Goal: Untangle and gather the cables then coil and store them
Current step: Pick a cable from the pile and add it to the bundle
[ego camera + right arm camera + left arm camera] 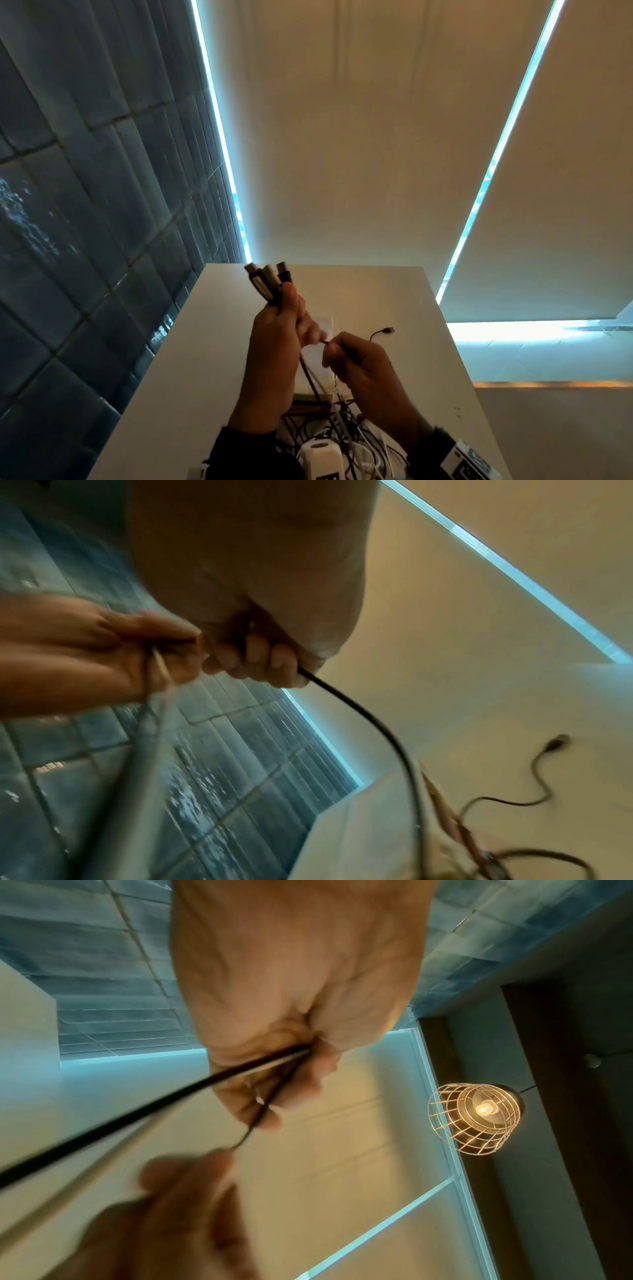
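Observation:
My left hand point(279, 329) is raised above the white table point(191, 359) and grips a bundle of cable ends, whose plugs point(269, 275) stick up above the fist. The cables point(137, 1112) run taut from that fist down to a tangle of black and white cables point(346, 431) at the table's near edge. My right hand point(356, 359), just right of the left, pinches a thin black cable point(359, 710) that passes into the left hand point(103, 645). Another black cable's loose plug point(388, 330) lies on the table beyond my right hand point(178, 1204).
A white adapter block point(320, 454) sits among the tangle at the near edge. A dark tiled wall point(85, 205) borders the table's left side, and window blinds point(376, 137) hang behind. A wire-cage pendant lamp point(476, 1118) hangs overhead.

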Demonstrator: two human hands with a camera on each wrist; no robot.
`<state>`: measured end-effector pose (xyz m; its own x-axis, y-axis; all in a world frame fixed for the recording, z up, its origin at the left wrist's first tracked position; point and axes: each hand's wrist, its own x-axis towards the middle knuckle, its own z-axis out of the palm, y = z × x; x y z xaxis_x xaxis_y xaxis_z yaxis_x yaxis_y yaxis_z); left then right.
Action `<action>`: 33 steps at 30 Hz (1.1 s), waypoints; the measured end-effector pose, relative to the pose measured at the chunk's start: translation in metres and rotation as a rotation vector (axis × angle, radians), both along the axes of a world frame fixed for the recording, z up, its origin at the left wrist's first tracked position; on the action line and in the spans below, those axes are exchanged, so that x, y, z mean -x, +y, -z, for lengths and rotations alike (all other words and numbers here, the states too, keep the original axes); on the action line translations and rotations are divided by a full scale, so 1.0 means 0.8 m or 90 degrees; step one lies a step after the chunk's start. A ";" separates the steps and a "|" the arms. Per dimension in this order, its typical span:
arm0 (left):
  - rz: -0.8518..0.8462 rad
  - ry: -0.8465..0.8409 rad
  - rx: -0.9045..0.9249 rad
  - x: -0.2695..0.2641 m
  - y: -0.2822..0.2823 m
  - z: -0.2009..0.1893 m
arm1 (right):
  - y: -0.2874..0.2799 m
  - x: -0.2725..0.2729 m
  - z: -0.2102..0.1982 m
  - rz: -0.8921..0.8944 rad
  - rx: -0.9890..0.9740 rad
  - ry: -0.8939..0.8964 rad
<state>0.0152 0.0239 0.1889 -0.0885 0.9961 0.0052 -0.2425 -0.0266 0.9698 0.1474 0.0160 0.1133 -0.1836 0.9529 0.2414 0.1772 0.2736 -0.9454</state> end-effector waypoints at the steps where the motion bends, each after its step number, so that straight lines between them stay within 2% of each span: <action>1: -0.016 0.000 0.005 0.005 0.001 -0.001 | 0.002 -0.002 0.014 -0.001 0.025 -0.021; 5: -0.049 0.095 0.005 0.020 0.002 -0.003 | 0.008 -0.006 0.064 0.045 0.092 -0.055; 9: -0.055 0.159 -0.013 0.027 -0.001 0.001 | 0.008 -0.001 0.074 0.054 0.091 -0.106; 14: -0.095 0.032 -0.067 0.037 -0.005 -0.010 | 0.014 0.001 0.091 0.040 0.082 -0.132; 18: -0.115 -0.091 -0.131 0.058 -0.008 -0.023 | 0.013 -0.009 0.129 0.058 0.157 -0.136; 20: -0.112 -0.152 -0.139 0.064 -0.008 -0.023 | 0.012 -0.010 0.132 0.078 0.193 -0.149; 22: -0.115 -0.161 -0.127 0.064 -0.007 -0.017 | 0.015 -0.007 0.118 0.119 0.203 -0.116; 25: -0.117 -0.146 -0.074 0.064 -0.005 -0.005 | 0.018 -0.003 0.068 0.180 0.187 -0.007; 29: -0.093 -0.051 0.014 0.054 -0.006 0.004 | 0.012 0.005 -0.008 0.097 0.084 0.130; 31: -0.074 -0.008 0.036 0.049 -0.006 0.005 | 0.005 0.014 -0.032 0.040 0.038 0.127; 33: -0.024 -0.010 0.065 0.047 -0.006 0.002 | -0.004 0.021 -0.045 -0.015 0.009 0.101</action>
<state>-0.0226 0.0189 0.1877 -0.1249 0.9873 -0.0979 -0.2578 0.0630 0.9641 0.1304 0.0125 0.1491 -0.1672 0.9522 0.2556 0.0192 0.2623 -0.9648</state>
